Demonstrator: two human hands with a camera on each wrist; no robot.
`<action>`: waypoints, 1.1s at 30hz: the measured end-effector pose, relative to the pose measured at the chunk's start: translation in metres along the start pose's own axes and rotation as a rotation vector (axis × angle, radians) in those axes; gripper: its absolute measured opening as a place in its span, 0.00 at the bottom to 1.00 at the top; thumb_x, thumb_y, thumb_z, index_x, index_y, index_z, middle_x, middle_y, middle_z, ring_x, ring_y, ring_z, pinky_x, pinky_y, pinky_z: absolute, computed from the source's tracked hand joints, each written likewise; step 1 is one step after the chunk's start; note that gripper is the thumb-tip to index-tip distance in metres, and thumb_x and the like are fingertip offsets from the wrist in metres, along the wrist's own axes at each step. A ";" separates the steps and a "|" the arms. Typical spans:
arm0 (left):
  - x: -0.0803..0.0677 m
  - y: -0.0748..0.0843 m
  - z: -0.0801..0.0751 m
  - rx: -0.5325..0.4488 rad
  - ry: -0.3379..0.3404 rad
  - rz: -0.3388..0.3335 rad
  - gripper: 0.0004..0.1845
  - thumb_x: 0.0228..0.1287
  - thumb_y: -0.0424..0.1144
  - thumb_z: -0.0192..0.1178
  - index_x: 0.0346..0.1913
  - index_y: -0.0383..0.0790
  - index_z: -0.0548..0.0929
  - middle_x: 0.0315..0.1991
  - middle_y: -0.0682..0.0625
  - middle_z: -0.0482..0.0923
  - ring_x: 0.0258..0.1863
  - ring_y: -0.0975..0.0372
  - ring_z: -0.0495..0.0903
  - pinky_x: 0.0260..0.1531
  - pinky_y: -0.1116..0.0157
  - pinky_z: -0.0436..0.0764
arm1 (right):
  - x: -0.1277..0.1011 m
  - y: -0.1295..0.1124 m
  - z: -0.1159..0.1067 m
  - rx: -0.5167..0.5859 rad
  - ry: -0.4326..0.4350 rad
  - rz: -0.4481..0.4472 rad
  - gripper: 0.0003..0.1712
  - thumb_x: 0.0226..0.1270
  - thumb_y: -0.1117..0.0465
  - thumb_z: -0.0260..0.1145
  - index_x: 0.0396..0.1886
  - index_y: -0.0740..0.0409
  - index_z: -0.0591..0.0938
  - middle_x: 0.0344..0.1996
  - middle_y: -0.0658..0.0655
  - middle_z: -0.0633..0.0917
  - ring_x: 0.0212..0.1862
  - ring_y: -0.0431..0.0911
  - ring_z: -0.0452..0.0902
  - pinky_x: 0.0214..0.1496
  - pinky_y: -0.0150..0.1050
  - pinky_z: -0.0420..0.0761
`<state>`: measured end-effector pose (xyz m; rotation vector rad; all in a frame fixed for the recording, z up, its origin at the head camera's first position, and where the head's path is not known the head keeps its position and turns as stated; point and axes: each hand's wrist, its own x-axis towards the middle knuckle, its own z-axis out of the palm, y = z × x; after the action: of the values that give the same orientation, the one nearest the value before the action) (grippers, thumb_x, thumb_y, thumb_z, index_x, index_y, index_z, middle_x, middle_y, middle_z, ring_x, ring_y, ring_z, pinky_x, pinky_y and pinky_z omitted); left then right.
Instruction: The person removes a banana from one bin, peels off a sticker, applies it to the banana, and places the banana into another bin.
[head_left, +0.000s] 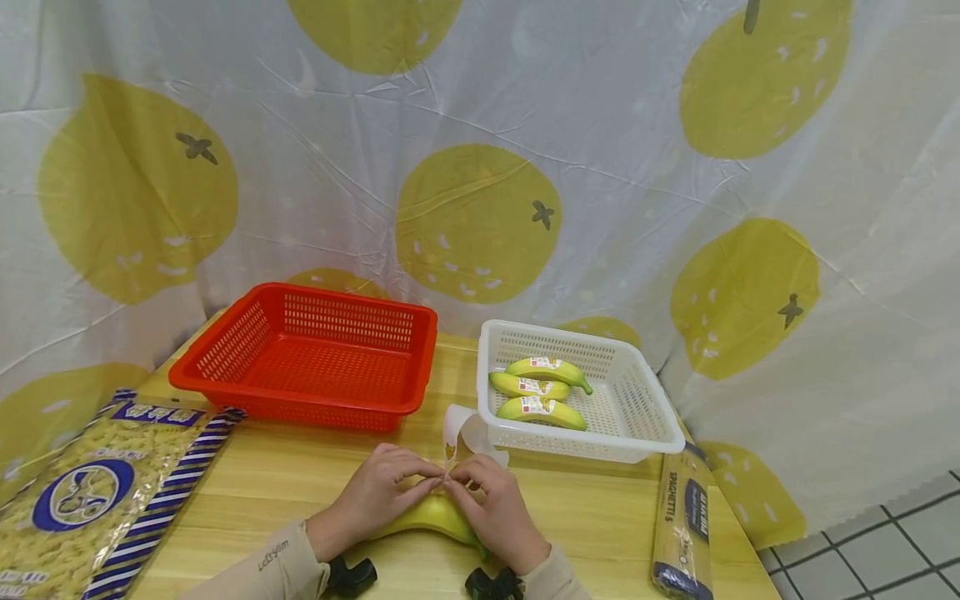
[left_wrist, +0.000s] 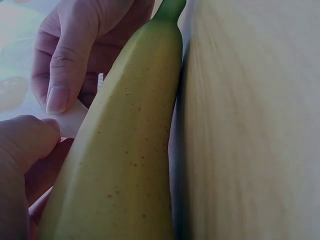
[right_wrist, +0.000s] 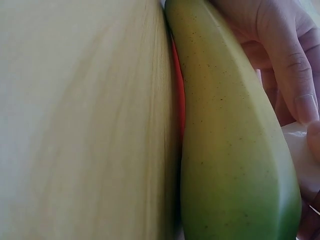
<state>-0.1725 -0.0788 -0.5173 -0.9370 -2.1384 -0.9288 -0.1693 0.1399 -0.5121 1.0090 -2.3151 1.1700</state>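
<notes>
In the head view a yellow-green banana (head_left: 435, 518) lies on the table, close in front of the person. My left hand (head_left: 378, 492) and right hand (head_left: 501, 510) meet just over it, thumbs and fingertips together. Between them they pinch a whitish strip of sticker paper (head_left: 453, 427), whose loose end curls up toward the white basket. The left wrist view shows the pinched paper (left_wrist: 72, 120) beside the banana (left_wrist: 125, 130), a thumb pressing on it. From the right wrist, the paper (right_wrist: 300, 155) again shows between the fingertips. How the sticker sits on its backing is hidden by the fingers.
Behind the hands stand a red basket (head_left: 416, 367) and, to its right, a white basket (head_left: 652, 408) holding several labelled bananas (head_left: 542, 410). A large pasta bag (head_left: 90, 500) lies at the left, a spaghetti pack (head_left: 682, 521) at the right table edge. A lemon-print curtain (head_left: 600, 208) hangs behind.
</notes>
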 end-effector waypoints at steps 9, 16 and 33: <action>-0.001 -0.001 0.000 0.002 0.005 0.005 0.13 0.51 0.34 0.79 0.40 0.52 0.92 0.37 0.62 0.90 0.35 0.70 0.85 0.42 0.65 0.74 | 0.000 0.001 0.001 -0.003 0.005 -0.002 0.03 0.73 0.58 0.70 0.38 0.52 0.86 0.36 0.43 0.85 0.38 0.34 0.78 0.36 0.38 0.84; -0.001 -0.002 0.001 -0.004 0.008 0.011 0.13 0.52 0.34 0.79 0.40 0.52 0.92 0.37 0.62 0.90 0.36 0.71 0.85 0.42 0.65 0.74 | 0.000 0.000 0.000 0.000 0.008 -0.017 0.03 0.73 0.59 0.69 0.39 0.53 0.86 0.37 0.44 0.85 0.38 0.34 0.79 0.36 0.38 0.84; -0.001 -0.003 0.000 -0.016 0.008 -0.001 0.13 0.54 0.34 0.78 0.41 0.53 0.92 0.37 0.64 0.89 0.36 0.71 0.85 0.43 0.64 0.73 | -0.002 0.002 0.001 0.005 0.006 -0.004 0.04 0.70 0.64 0.71 0.39 0.50 0.86 0.37 0.43 0.85 0.39 0.34 0.79 0.36 0.38 0.84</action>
<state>-0.1738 -0.0804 -0.5194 -0.9391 -2.1281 -0.9503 -0.1698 0.1408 -0.5148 1.0096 -2.3059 1.1760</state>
